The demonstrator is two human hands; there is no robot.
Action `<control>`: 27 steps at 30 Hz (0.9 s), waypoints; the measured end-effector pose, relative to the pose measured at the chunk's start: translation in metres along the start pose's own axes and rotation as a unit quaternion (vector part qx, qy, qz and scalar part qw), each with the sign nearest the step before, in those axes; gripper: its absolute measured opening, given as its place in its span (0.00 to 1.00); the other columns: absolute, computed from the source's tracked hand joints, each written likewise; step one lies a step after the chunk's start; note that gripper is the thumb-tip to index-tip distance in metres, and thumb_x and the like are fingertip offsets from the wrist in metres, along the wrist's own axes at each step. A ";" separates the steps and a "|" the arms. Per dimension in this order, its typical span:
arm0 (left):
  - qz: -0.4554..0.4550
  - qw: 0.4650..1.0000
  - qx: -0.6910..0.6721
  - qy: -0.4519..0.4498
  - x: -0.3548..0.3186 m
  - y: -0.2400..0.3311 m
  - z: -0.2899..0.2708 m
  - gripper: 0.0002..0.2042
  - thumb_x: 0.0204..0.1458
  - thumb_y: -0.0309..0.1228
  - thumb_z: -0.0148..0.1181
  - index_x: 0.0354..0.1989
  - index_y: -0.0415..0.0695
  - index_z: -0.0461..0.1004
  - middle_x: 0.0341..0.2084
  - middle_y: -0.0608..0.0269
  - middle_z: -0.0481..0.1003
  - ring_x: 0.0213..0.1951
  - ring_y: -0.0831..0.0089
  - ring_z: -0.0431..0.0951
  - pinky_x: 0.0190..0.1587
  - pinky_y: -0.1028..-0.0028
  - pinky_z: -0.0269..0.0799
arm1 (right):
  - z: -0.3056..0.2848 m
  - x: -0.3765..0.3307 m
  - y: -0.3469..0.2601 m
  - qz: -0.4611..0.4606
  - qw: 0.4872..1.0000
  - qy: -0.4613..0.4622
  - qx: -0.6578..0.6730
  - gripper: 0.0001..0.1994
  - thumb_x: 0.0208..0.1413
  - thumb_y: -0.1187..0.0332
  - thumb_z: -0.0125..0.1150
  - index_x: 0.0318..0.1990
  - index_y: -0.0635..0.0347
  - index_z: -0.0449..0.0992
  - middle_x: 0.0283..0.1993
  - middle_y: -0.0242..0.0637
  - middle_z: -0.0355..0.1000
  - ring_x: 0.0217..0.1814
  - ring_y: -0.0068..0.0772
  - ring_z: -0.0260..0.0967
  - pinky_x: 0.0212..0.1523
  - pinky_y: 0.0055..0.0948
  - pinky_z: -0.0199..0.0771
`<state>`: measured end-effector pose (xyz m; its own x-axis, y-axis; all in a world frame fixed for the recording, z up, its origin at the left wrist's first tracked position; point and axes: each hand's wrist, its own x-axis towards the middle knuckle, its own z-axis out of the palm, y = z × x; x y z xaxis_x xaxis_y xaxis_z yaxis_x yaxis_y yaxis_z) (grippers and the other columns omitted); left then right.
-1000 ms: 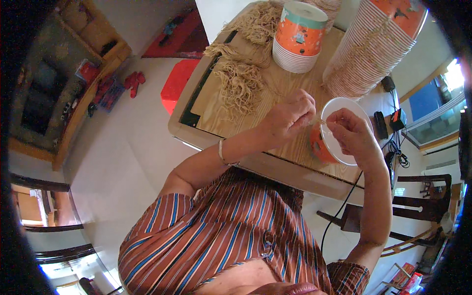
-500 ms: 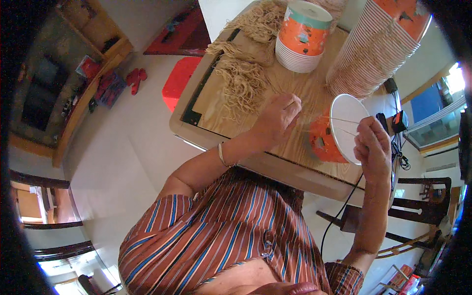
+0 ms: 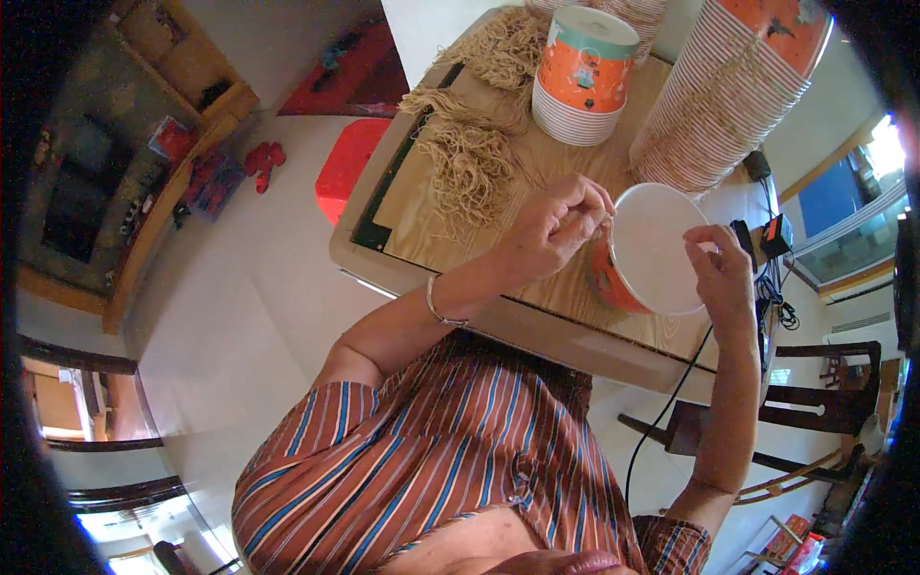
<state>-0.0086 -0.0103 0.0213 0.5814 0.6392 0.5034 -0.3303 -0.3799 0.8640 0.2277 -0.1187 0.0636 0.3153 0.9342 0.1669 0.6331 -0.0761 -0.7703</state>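
Observation:
An orange paper bucket (image 3: 661, 251) with a white inside lies tilted on the table, its mouth facing me. At its left rim, my left hand (image 3: 556, 230) is closed in a pinch, and a short bit of tan string (image 3: 608, 221) shows at the fingertips. My right hand (image 3: 721, 276) is by the right rim with thumb and fingers curled together; what they hold, if anything, is too small to make out. Left of the bucket lies a loose bundle of tan strings (image 3: 468, 171), with another heap of strings (image 3: 500, 50) farther back.
A short upside-down stack of paper buckets (image 3: 582, 81) stands behind. A tall leaning stack of buckets (image 3: 724, 105) is at the back right, strings hanging over it. Black cables (image 3: 781, 307) run by the table's right edge. A red stool (image 3: 350, 168) stands left of the table (image 3: 431, 268).
My left hand has moved right to the bucket's rim. The string strands stretched between my hands no longer show there. The bucket's mouth has turned more toward me.

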 end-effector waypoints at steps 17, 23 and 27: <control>0.058 0.996 0.058 0.021 0.004 0.009 -0.006 0.02 0.60 0.26 0.49 0.35 0.42 0.68 0.38 0.65 0.71 0.37 0.79 0.70 0.42 0.78 0.67 | 0.069 0.006 -0.040 -0.072 0.994 -0.070 0.033 0.06 0.48 0.73 0.64 0.33 0.62 0.75 0.37 0.32 0.71 0.21 0.18 0.61 0.25 0.22 0.63; 0.017 0.999 0.035 0.033 0.003 0.000 -0.008 0.03 0.59 0.26 0.51 0.35 0.41 0.68 0.39 0.63 0.72 0.37 0.81 0.70 0.41 0.77 0.68 | 0.059 -0.001 -0.052 -0.009 0.990 -0.101 0.100 0.05 0.53 0.71 0.62 0.34 0.62 0.73 0.31 0.28 0.70 0.22 0.15 0.61 0.25 0.19 0.63; -0.013 0.998 0.044 0.040 0.000 0.000 -0.012 0.02 0.58 0.26 0.51 0.34 0.41 0.69 0.38 0.63 0.72 0.38 0.81 0.71 0.43 0.77 0.69 | 0.045 0.000 -0.068 0.110 0.975 -0.117 0.151 0.03 0.55 0.70 0.59 0.34 0.58 0.73 0.26 0.27 0.69 0.21 0.14 0.60 0.20 0.18 0.60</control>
<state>-0.0175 -0.0020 0.0215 0.5266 0.6993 0.4834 -0.2480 -0.4176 0.8742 0.1532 -0.0982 0.0884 0.2281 0.9634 -0.1408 0.3194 -0.2107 -0.9239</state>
